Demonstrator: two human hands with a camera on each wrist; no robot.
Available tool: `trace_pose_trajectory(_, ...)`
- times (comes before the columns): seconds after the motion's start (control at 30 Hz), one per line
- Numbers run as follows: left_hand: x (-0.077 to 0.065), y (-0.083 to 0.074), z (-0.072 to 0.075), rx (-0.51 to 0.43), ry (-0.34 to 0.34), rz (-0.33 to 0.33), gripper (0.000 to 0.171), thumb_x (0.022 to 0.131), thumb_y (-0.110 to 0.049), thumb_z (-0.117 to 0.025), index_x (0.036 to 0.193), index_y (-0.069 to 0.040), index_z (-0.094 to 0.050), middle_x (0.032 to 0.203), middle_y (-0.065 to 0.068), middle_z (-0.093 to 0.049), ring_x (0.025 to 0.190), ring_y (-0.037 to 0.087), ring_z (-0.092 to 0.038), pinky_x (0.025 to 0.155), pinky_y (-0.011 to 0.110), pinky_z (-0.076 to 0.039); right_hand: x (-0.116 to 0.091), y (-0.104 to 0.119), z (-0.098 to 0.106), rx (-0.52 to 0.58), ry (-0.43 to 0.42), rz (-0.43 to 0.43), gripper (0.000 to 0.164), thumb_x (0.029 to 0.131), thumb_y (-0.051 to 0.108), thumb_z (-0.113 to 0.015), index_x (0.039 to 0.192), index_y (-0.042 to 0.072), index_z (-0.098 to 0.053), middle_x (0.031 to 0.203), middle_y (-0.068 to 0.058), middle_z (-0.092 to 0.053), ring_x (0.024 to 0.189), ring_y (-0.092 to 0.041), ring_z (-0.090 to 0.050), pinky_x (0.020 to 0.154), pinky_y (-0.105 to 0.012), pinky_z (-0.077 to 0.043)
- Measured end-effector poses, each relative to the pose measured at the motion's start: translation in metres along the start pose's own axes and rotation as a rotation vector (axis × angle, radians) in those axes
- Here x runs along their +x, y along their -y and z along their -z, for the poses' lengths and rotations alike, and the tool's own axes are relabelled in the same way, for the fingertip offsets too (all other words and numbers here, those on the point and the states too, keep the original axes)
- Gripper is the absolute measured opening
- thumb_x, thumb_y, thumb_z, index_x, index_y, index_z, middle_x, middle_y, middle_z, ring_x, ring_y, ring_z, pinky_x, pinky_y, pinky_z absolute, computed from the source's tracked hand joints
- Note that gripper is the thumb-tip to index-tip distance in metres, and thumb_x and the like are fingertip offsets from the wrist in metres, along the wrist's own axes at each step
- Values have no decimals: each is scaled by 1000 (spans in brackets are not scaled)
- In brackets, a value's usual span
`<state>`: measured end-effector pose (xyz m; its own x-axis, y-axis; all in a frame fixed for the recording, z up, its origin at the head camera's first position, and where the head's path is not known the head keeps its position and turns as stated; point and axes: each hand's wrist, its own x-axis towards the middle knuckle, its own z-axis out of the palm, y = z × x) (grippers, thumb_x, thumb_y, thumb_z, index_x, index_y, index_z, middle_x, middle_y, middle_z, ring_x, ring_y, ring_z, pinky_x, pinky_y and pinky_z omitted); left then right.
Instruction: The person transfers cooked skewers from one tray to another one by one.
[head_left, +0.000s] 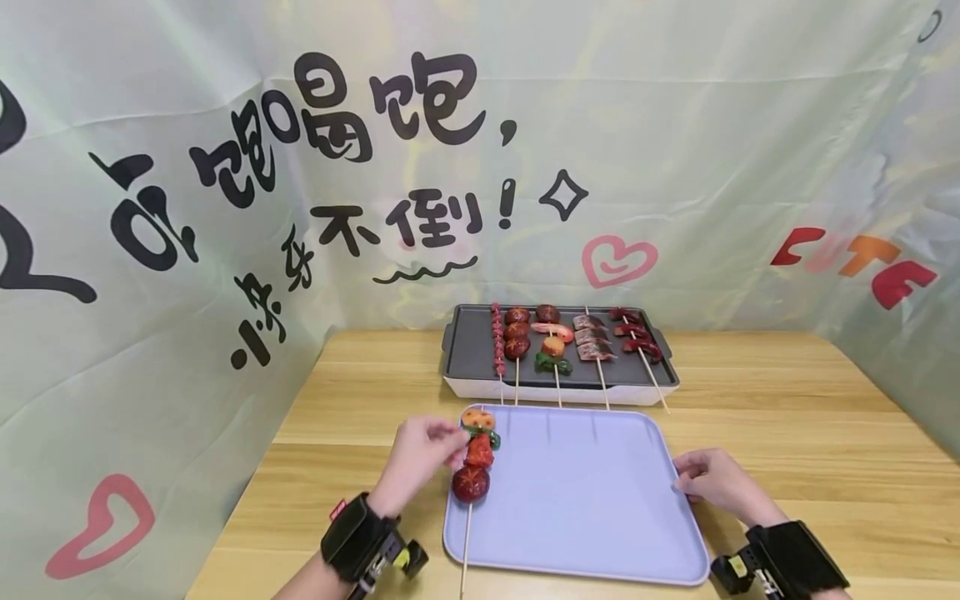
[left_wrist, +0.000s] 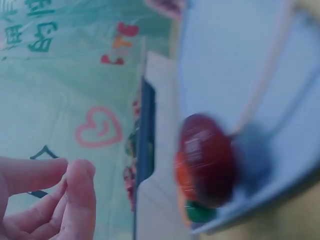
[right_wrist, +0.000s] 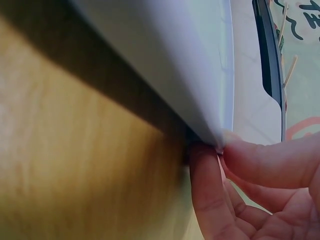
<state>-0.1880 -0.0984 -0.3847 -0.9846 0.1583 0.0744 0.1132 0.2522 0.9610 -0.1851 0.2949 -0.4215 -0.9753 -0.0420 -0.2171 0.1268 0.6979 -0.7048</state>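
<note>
A lavender tray [head_left: 577, 500] sits in front, its right rim pinched between the thumb and fingers of my right hand [head_left: 712, 482]. In the right wrist view the tray's edge [right_wrist: 200, 120] is tilted up off the wood, with the thumb [right_wrist: 270, 162] on one side. Along the tray's left side lies a toy food skewer [head_left: 471, 483] with a mushroom, a red piece, a green piece and an orange slice. My left hand [head_left: 427, 450] is beside its upper end, fingers loosely bent. The left wrist view shows nothing between those fingers [left_wrist: 80, 195], apart from the mushroom [left_wrist: 207, 160].
Behind the tray stands a white grill with a dark plate [head_left: 468, 350]. Several skewers lie on it: small red beads, mushrooms [head_left: 517, 333], a mixed one with a shrimp [head_left: 552, 332], grey slices [head_left: 595, 337] and dark red pieces [head_left: 637, 337]. A printed cloth [head_left: 675, 150] hangs around the wooden table [head_left: 810, 400].
</note>
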Motion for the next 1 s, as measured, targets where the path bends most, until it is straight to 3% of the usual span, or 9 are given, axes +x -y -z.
trace_pose_trajectory(0.2, 43, -17, -1, -42, -103, -7, 14, 83, -5, -64, 92, 6, -65, 79, 17, -66, 65, 20, -63, 63, 27, -58, 0, 0, -1, 0, 5, -11, 30, 79, -6, -60, 105, -20, -54, 77, -8, -57, 72, -18, -56, 64, -31, -56)
trace_pose_trajectory(0.43, 77, -21, -13, -97, -146, 78, 15, 84, -6, -64, 93, 5, -66, 81, 17, -66, 66, 17, -64, 65, 26, -58, 0, 0, 0, 2, 1, 3, 31, 79, -6, -60, 105, -20, -54, 78, -8, -57, 72, -18, -57, 64, -30, -56)
trace_pose_trajectory(0.63, 91, -10, -25, -88, -130, 164, 16, 84, -6, -64, 91, 7, -67, 81, 17, -67, 65, 17, -65, 64, 26, -58, 0, -1, 0, 11, 5, 0, 30, 79, -5, -60, 105, -20, -54, 78, -8, -58, 72, -17, -57, 64, -30, -56)
trace_pose_trajectory(0.8, 97, -2, -35, -78, -113, 192, 17, 83, -6, -64, 89, 9, -67, 79, 16, -67, 63, 16, -65, 67, 30, -58, 0, -2, -1, 10, 3, 14, 30, 79, -5, -60, 105, -20, -54, 77, -8, -58, 72, -18, -57, 64, -30, -56)
trace_pose_trajectory(1.0, 105, 4, -42, -129, -111, 246, 17, 82, -7, -66, 89, 9, -68, 75, 14, -67, 62, 15, -65, 64, 28, -58, 2, -4, 0, 9, -2, 22, 30, 79, -5, -60, 105, -20, -54, 77, -8, -58, 72, -18, -57, 63, -29, -56)
